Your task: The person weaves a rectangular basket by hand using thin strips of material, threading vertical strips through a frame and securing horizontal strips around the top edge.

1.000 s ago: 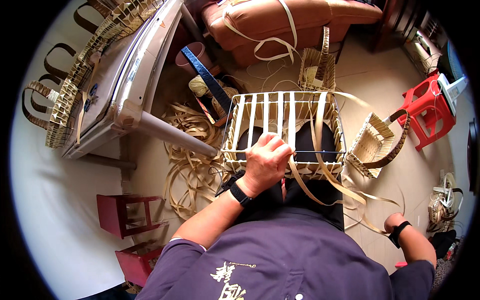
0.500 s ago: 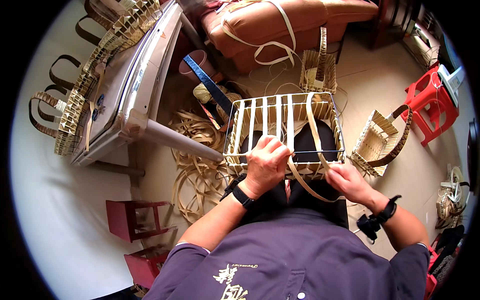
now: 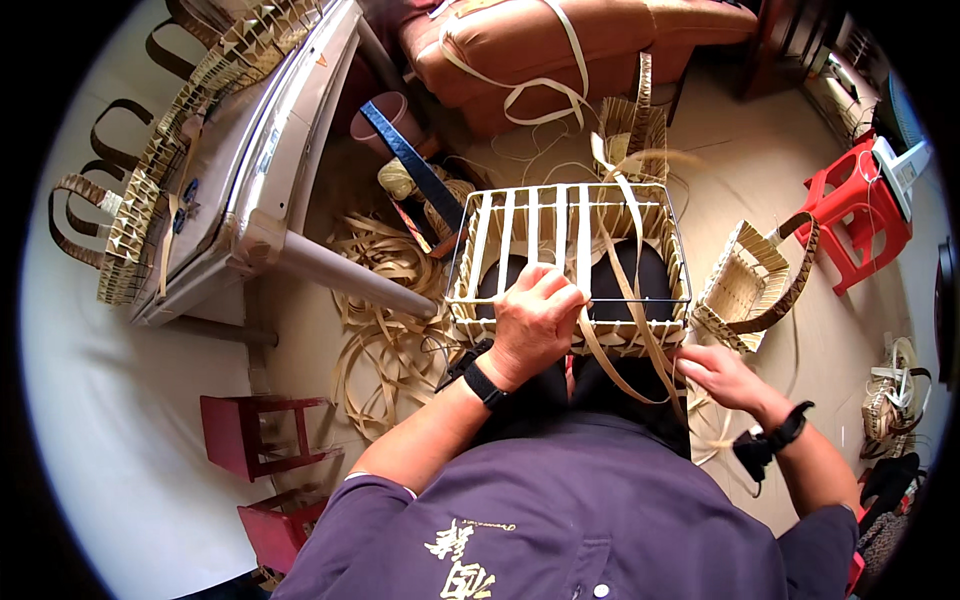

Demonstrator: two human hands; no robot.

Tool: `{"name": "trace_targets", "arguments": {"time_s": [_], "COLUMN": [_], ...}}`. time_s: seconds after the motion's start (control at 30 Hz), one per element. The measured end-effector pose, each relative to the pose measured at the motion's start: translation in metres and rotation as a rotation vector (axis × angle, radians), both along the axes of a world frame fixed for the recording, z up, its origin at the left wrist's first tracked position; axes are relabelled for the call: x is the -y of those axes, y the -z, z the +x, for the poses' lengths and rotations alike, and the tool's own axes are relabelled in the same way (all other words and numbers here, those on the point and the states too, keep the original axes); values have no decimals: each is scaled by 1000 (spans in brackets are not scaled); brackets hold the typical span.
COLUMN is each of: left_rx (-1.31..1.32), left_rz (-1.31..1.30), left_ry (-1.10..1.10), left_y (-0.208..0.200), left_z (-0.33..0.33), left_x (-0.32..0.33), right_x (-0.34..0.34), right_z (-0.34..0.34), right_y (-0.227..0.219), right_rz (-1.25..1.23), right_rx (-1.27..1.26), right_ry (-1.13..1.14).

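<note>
1. While both forearms reach forward over the lap, the left hand [image 3: 540, 312] sits at the near rail of the wire-framed basket [image 3: 470, 328], knuckles up, wrist slightly bent.
2. Left state: fist closed on the rail and a tan strip [image 3: 603, 362], which loops out below the fingers toward the lap.
3. Right hand [image 3: 718, 376]: just off the basket's near right corner, back of hand up, forearm angled in from lower right. Fingers narrow and together, next to a second strip [image 3: 634, 215]. Can't tell if it's gripping.
4. Basket position: over the person's thighs, dark trousers visible through it. Five pale strips span the left and middle of the frame.
5. Second strip crosses the right part of the frame; one end sticks up beyond the far rail. Tan blur next to it.
6. Vs half a second ago: right hand has shifted off the near corner, outward and slightly toward the body. Strip was bent over the far rail with no end standing up; now the end is up.
7. Left hand and basket: basically unchanged. One second ago, right arm was far out to the side.
</note>
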State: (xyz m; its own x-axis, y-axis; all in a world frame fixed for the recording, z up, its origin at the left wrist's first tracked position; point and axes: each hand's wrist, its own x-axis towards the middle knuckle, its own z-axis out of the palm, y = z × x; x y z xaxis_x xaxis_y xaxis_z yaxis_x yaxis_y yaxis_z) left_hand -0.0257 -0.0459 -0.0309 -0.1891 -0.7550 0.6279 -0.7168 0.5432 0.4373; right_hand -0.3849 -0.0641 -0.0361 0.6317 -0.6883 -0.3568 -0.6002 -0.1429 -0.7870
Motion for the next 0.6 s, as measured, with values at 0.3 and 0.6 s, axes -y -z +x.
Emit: {"name": "trace_targets", "arguments": {"time_s": [0.3, 0.6], "left_rx": [2, -28], "left_rz": [-9, 2], "left_ry": [-45, -9], "left_y": [0, -1], "left_z": [9, -1], "left_x": [-8, -7], "right_x": [8, -50], "right_z": [23, -261], "right_y": [-2, 113], "right_rz": [-120, 269], "right_rx": [73, -1363], "right_ry": [-157, -545]}}
